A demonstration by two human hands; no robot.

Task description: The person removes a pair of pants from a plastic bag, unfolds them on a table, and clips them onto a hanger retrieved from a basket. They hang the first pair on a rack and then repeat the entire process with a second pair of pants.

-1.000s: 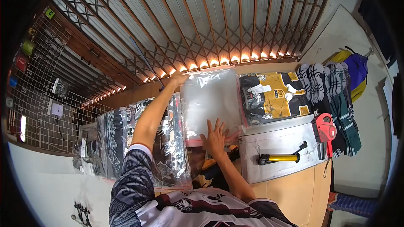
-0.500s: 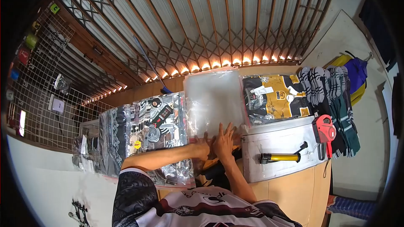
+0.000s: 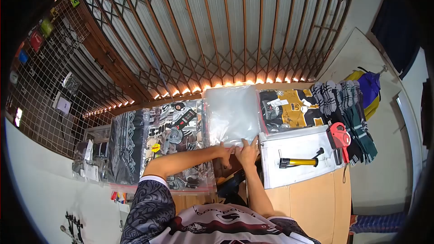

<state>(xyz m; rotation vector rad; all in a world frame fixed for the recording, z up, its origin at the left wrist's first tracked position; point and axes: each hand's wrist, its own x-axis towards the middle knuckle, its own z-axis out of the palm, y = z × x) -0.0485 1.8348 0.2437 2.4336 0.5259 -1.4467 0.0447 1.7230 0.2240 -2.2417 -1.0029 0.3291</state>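
A frosted clear plastic bag (image 3: 233, 115) lies flat on the table at the centre, its near edge under both hands. My left hand (image 3: 224, 154) is closed on that near edge, with a finger or thumb pointing down below it. Just beside it, my right hand (image 3: 246, 153) has its fingers curled on the same edge toward the right corner. Part of the grip is hidden by the hands. To the left lies a bagged patterned garment (image 3: 181, 129). Right of the bag is a packed black and gold jersey (image 3: 293, 108).
A yellow and black hand pump (image 3: 300, 162) rests on a white package (image 3: 271, 147) at the right. A red tape dispenser (image 3: 339, 138) stands near several striped socks (image 3: 357, 131). Dark bagged cloth (image 3: 129, 149) lies far left, by a wire grid (image 3: 40, 90). A folding gate (image 3: 217, 31) closes the back.
My hands have gone from spread on the lower part of the plastic bag to curled at its near edge. The camera view has shifted slightly.
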